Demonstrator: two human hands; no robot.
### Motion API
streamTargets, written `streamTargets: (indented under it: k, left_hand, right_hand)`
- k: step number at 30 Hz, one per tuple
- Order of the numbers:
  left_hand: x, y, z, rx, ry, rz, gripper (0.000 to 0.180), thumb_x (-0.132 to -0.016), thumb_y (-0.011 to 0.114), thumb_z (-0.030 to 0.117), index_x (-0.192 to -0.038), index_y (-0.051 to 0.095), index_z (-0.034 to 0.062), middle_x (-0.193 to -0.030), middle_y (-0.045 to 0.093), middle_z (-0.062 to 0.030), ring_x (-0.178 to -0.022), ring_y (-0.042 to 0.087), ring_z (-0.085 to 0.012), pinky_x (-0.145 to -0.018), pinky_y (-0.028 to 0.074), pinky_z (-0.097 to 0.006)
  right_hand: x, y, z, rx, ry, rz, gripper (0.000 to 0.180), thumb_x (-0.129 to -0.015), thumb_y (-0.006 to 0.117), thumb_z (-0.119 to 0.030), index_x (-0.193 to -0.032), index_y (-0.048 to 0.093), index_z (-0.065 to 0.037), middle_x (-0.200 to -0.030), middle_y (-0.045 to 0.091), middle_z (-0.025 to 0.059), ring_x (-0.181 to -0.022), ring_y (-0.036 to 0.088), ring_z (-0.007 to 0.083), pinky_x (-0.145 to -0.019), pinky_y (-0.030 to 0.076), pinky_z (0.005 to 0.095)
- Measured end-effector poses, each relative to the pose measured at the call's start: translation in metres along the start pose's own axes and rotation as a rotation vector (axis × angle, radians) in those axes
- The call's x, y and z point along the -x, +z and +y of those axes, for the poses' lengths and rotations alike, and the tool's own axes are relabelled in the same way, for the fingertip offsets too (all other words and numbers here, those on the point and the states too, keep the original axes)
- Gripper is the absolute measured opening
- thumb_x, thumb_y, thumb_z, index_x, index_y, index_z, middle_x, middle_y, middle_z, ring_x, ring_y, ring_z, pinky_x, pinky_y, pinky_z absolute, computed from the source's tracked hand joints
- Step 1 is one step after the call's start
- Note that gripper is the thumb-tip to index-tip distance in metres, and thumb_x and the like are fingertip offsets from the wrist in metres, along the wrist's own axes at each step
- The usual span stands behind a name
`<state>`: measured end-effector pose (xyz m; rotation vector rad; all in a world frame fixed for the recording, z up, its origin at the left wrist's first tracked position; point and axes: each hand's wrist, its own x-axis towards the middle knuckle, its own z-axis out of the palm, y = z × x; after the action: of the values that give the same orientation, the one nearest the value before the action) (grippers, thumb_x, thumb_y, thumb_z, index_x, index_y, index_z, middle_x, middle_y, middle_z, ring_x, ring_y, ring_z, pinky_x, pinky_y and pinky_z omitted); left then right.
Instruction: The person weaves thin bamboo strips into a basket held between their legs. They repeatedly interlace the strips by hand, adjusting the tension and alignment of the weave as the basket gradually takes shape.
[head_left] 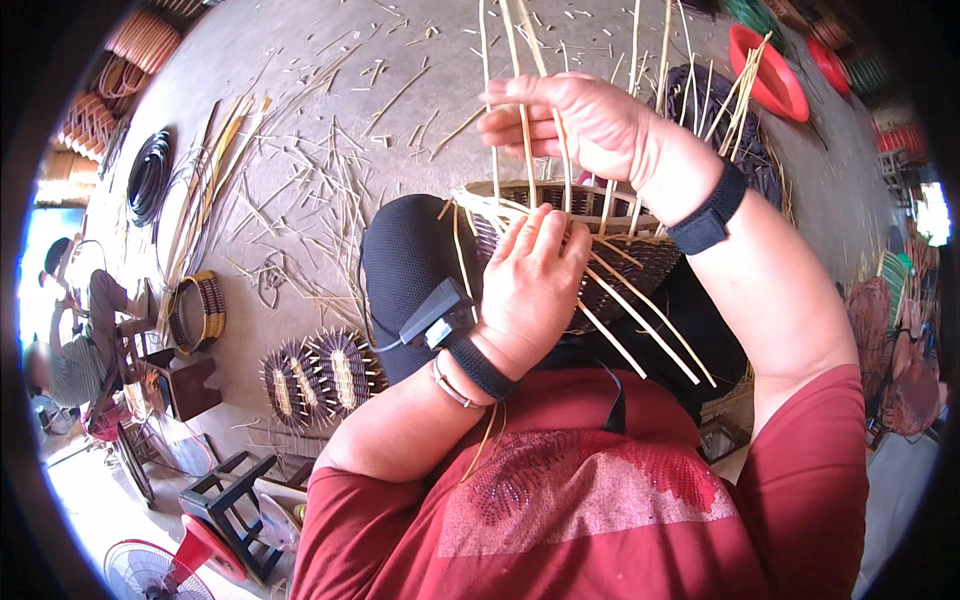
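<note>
On my lap sits a woven basket (650, 262) with dark brown sides and a pale rim. Tall, pale cane stakes (663, 60) rise from it, and several loose cane ends (645, 318) stick out towards me. My left hand (535, 278) is closed over the near rim, its fingertips pressed on the pale canes there; what lies under the palm is hidden. Above the basket, my right hand (590, 125) has its fingers stretched out to the left among the upright stakes. Some stakes cross in front of those fingers, which are not wrapped round them.
Cane offcuts (300, 200) litter the floor. To the left lie a black coil (150, 175), long strips (205, 195), a woven ring (208, 312) and oval woven bases (343, 372). A dark stool (232, 500) and a fan (150, 572) stand lower left. A person (75, 365) sits far left.
</note>
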<state>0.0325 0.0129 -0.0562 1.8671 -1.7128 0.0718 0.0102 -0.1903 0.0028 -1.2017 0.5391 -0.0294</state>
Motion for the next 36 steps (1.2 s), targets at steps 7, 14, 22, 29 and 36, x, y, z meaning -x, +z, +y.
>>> streamTargets:
  k: [7, 14, 22, 29, 36]
  left_hand:
    - [0.003, 0.002, -0.008, -0.004, 0.026, 0.019, 0.037, -0.086, 0.067, 0.007, -0.123, 0.07, 0.008, -0.123, 0.067, -0.009, -0.122, 0.068, -0.0298, -0.104, 0.056, -0.04]
    - [0.005, 0.003, -0.006, -0.029, 0.047, 0.029, 0.037, -0.088, 0.067, 0.007, -0.124, 0.07, 0.0085, -0.122, 0.068, -0.008, -0.124, 0.069, -0.0287, -0.102, 0.058, -0.04]
    - [0.005, 0.003, 0.001, -0.021, 0.006, 0.015, 0.04, -0.083, 0.073, 0.005, -0.123, 0.073, 0.0134, -0.135, 0.059, -0.0102, -0.124, 0.063, -0.0321, -0.094, 0.06, -0.039]
    - [0.005, 0.005, -0.009, 0.051, 0.075, 0.066, 0.034, -0.089, 0.068, 0.01, -0.122, 0.074, 0.0084, -0.127, 0.075, -0.0116, -0.124, 0.071, -0.0312, -0.108, 0.056, -0.043]
    - [-0.019, -0.032, -0.025, 0.067, -0.071, -0.391, 0.046, -0.087, 0.079, 0.012, -0.128, 0.058, 0.0136, -0.115, 0.078, -0.0123, -0.1, 0.076, -0.0369, -0.079, 0.062, -0.047]
  right_hand:
    - [-0.015, 0.021, -0.031, 1.943, -0.197, -0.037, 0.088, -0.086, 0.066, -0.082, -0.137, 0.074, -0.01, -0.146, 0.066, 0.0163, -0.154, 0.044, 0.0287, -0.135, 0.016, 0.0492]
    - [0.077, -0.009, -0.05, 2.024, -0.622, -0.106, 0.046, -0.091, 0.077, -0.046, -0.121, 0.077, -0.011, -0.111, 0.064, 0.0125, -0.11, 0.065, 0.0319, -0.106, 0.049, 0.0465]
    - [0.15, -0.001, 0.049, 1.649, -0.508, 0.307, 0.033, -0.096, 0.073, -0.033, -0.121, 0.075, -0.012, -0.1, 0.066, 0.0074, -0.088, 0.071, 0.0283, -0.074, 0.06, 0.0413]
    - [0.16, 0.011, 0.09, 1.466, -0.493, 0.486, 0.03, -0.102, 0.068, -0.033, -0.121, 0.075, -0.01, -0.096, 0.068, 0.0107, -0.083, 0.074, 0.0332, -0.073, 0.062, 0.0433]
    - [0.155, 0.023, 0.132, 0.876, -0.472, 0.528, 0.03, -0.104, 0.066, -0.019, -0.128, 0.075, -0.004, -0.106, 0.075, 0.0209, -0.095, 0.075, 0.0407, -0.083, 0.06, 0.0449]
